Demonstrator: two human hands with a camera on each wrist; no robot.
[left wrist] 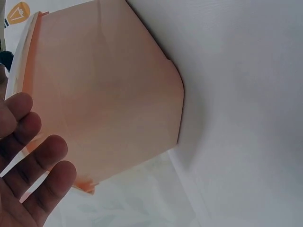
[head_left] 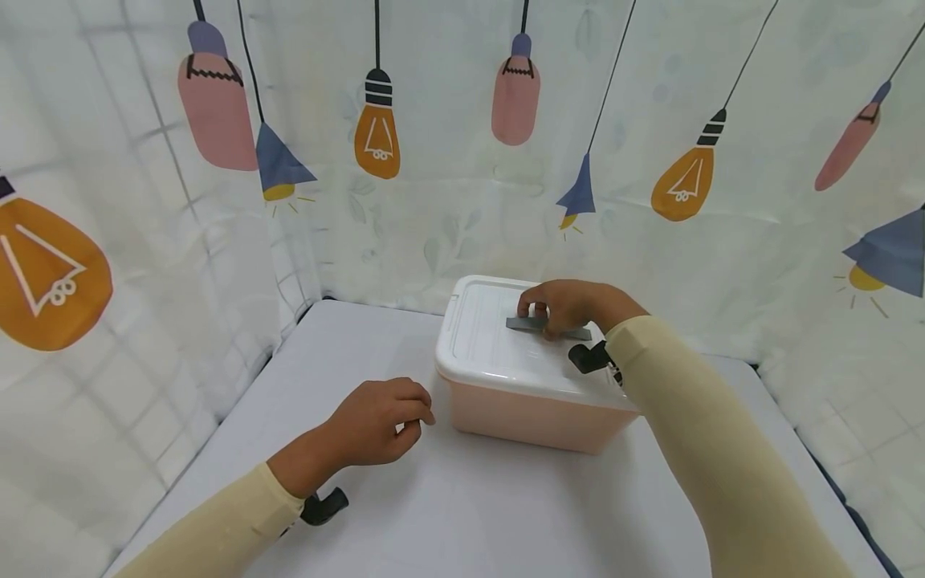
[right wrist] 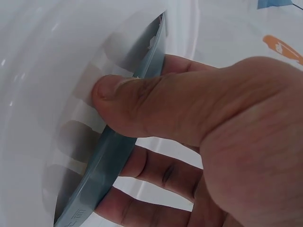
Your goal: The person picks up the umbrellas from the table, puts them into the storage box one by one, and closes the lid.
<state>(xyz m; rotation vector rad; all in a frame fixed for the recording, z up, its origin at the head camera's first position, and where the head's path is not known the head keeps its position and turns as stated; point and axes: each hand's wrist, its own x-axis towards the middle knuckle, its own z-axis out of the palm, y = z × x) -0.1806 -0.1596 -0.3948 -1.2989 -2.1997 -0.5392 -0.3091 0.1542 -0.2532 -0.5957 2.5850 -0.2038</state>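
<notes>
A storage box with a pale pink body (head_left: 535,417) stands on the table under a white lid (head_left: 480,345). My right hand (head_left: 574,303) reaches over the lid and holds its grey handle (head_left: 576,333). In the right wrist view the thumb lies on one side of the handle (right wrist: 102,161), with the other fingers on the far side. My left hand (head_left: 379,421) hovers at the box's near left corner, fingers loosely bent, holding nothing. In the left wrist view its fingers (left wrist: 52,151) appear in front of the box's pink wall (left wrist: 109,90). The box's contents are hidden.
A white cloth covers the table (head_left: 347,345). Pale curtains (head_left: 462,225) printed with lamps and bulbs hang behind and at both sides, close to the table edges. Black wrist mounts (head_left: 325,506) sit below both hands.
</notes>
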